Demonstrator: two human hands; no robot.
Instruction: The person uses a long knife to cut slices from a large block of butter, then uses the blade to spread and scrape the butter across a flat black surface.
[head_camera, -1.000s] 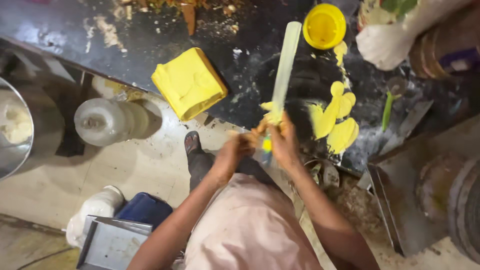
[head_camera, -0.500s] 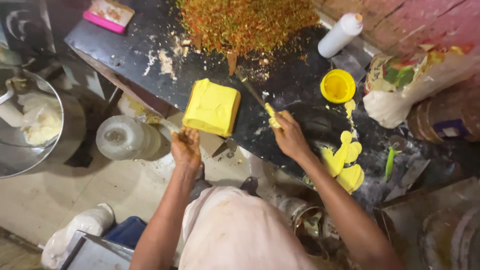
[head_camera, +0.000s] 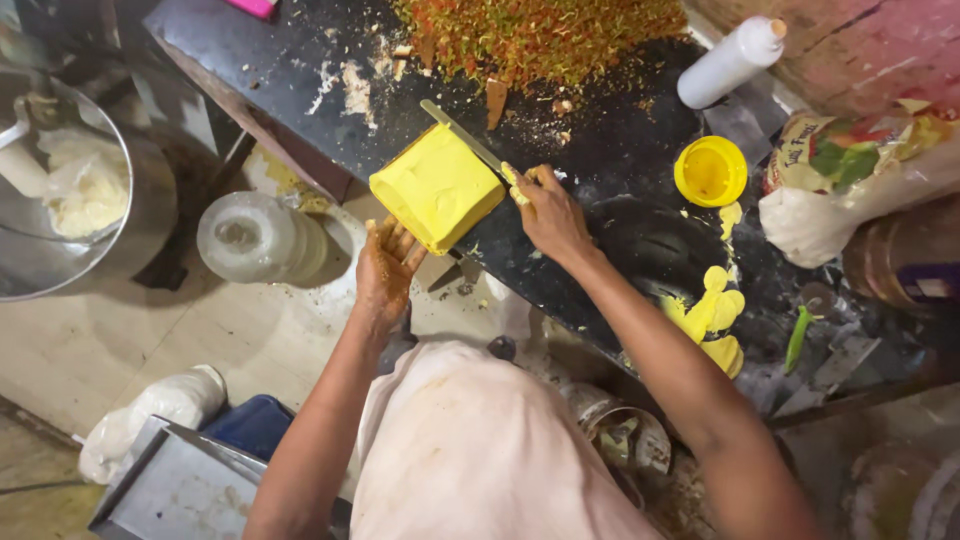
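Observation:
A big yellow block (head_camera: 438, 187) of soft stuff sits at the near edge of a black counter (head_camera: 600, 150). My left hand (head_camera: 385, 265) reaches under the block's near side, fingers touching it. In my right hand (head_camera: 548, 212) is a long knife (head_camera: 462, 134), its blade lying along the block's far top edge. Yellow smears coat the fingers of both hands.
A heap of chopped red-green mix (head_camera: 540, 35) lies at the back of the counter, with a white bottle (head_camera: 728, 62) and a yellow lid (head_camera: 710, 171) to the right. Yellow slices (head_camera: 715, 315) and a green chilli (head_camera: 796, 338) lie further right. A steel bowl (head_camera: 70, 200) and a plastic jar (head_camera: 250, 237) stand below left.
A second ago both hands held the knife upright by the yellow slices. Since then my view swung left, the right hand carried the knife to the block and the left hand came under it.

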